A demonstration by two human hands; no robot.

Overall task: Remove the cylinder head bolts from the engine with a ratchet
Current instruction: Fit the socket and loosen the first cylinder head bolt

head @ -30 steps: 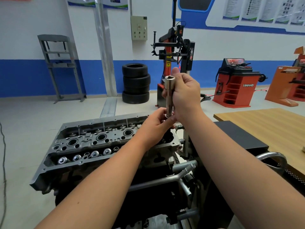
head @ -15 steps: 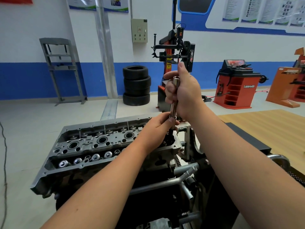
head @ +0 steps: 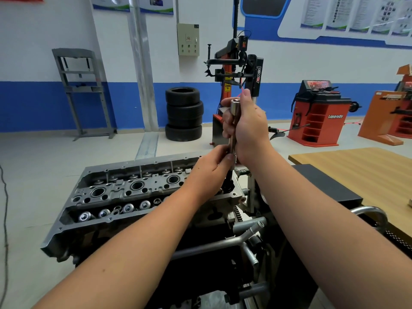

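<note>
The grey cylinder head (head: 124,188) sits on the engine, its valve springs and plug wells exposed. Over its right end a long metal socket tool (head: 235,108) stands upright, with a silver socket end on top and a darker shaft below. My right hand (head: 249,130) is wrapped around the upper shaft. My left hand (head: 209,172) grips the lower shaft just above the head. The tool's lower tip (head: 228,185) reaches down to the head's right end; what it sits on is hidden by my left hand.
A wooden table (head: 356,166) and a black box (head: 323,186) stand at the right. Metal pipes of the engine stand (head: 247,233) jut out below my arms. Stacked tyres (head: 184,113), a tyre changer (head: 236,70) and a red wheel balancer (head: 316,112) stand behind.
Both hands keep their hold on the tool. My right hand now covers more of the shaft, so less of the tool shows than one second ago. The view shifted slightly.
</note>
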